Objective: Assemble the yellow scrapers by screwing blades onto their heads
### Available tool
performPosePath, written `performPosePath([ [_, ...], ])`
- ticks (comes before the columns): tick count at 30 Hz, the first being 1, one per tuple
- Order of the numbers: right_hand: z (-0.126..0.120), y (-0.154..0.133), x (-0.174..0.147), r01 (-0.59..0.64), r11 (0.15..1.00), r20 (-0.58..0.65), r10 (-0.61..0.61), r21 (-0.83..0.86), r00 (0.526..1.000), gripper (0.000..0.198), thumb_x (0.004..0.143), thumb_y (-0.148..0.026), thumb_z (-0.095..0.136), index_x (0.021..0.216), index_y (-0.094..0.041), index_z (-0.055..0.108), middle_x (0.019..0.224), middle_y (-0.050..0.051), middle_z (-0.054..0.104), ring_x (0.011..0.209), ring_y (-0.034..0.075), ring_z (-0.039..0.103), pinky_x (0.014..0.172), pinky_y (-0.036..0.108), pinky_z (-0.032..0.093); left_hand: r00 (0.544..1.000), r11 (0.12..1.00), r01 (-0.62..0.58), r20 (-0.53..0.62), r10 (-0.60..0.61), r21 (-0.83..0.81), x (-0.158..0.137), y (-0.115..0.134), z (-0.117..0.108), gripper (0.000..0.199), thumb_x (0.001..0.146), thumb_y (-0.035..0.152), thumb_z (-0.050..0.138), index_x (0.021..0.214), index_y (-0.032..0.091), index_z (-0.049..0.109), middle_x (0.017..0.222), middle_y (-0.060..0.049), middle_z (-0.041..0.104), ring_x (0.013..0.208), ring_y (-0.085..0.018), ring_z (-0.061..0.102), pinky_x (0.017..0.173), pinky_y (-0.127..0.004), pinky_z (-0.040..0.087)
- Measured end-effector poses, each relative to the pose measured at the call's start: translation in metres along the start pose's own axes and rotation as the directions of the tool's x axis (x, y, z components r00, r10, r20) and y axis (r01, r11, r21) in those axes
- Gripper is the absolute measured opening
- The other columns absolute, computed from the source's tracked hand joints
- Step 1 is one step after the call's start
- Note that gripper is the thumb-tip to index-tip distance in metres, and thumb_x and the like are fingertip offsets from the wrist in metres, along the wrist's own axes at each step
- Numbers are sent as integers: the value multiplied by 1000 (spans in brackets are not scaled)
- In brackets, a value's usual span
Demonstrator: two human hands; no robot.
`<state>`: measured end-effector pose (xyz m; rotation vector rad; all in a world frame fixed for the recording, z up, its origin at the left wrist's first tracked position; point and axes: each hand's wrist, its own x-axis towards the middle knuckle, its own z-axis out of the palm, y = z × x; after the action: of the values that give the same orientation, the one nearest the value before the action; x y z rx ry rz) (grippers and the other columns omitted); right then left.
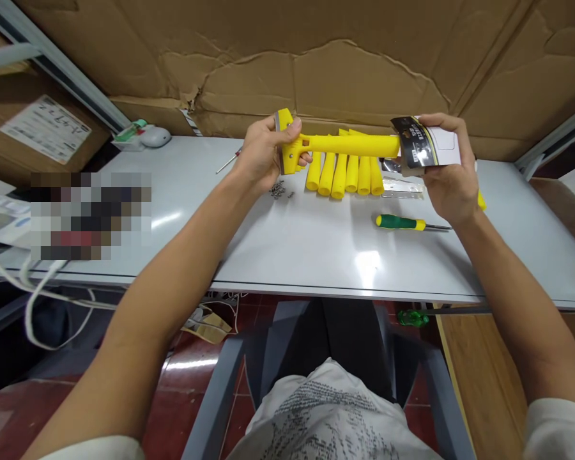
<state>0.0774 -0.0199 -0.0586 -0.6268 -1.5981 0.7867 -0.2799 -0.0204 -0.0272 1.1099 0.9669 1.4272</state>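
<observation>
A yellow scraper [349,145] is held level above the table, its broad head with a metal blade at the left end. My left hand [263,150] is closed around that head, thumb on top. My right hand [453,169] grips a black and white printed card sleeve [419,144] at the tip of the scraper's handle; whether the handle end sits inside the sleeve I cannot tell. Behind and below lie several yellow handles [338,182] in a row. Small screws [278,190] are heaped near my left hand. A green and yellow screwdriver [400,222] lies below my right hand.
Clear flat strips, perhaps blades [402,188], lie right of the handles. Another thin screwdriver [229,161] rests on the white table [287,249] at left. A white mouse-like object [154,136] stands by the cardboard wall [316,76]. White cables [43,300] hang at the left edge.
</observation>
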Motion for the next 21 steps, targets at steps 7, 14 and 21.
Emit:
performPosePath([
  [7, 19, -8, -2, -35, 982, -268, 86, 188, 960, 32, 71, -30, 83, 103, -31, 85, 91, 3, 72, 93, 27, 83, 85, 47, 80, 1000, 1000, 23, 1, -23, -2, -4, -2, 2, 41, 103, 31, 104, 86, 28, 67, 84, 1, 73, 63, -12, 66, 61, -27, 65],
  [14, 30, -16, -9, 77, 976, -334, -5, 203, 942, 29, 87, -33, 75, 112, -31, 90, 115, 3, 82, 102, 26, 83, 115, 60, 81, 996, 998, 59, -59, -60, -11, -15, -14, 19, 44, 104, 36, 107, 93, 25, 66, 87, 0, 78, 67, -15, 78, 65, -26, 72],
  [21, 17, -5, -12, 32, 997, -246, -12, 77, 969, 34, 102, -62, 93, 130, -45, 85, 144, 6, 83, 147, 44, 78, 112, 76, 78, 993, 990, 86, -77, -95, -107, -21, -22, 31, 51, 95, 32, 113, 95, 26, 62, 86, 1, 79, 66, -16, 81, 60, -25, 71],
])
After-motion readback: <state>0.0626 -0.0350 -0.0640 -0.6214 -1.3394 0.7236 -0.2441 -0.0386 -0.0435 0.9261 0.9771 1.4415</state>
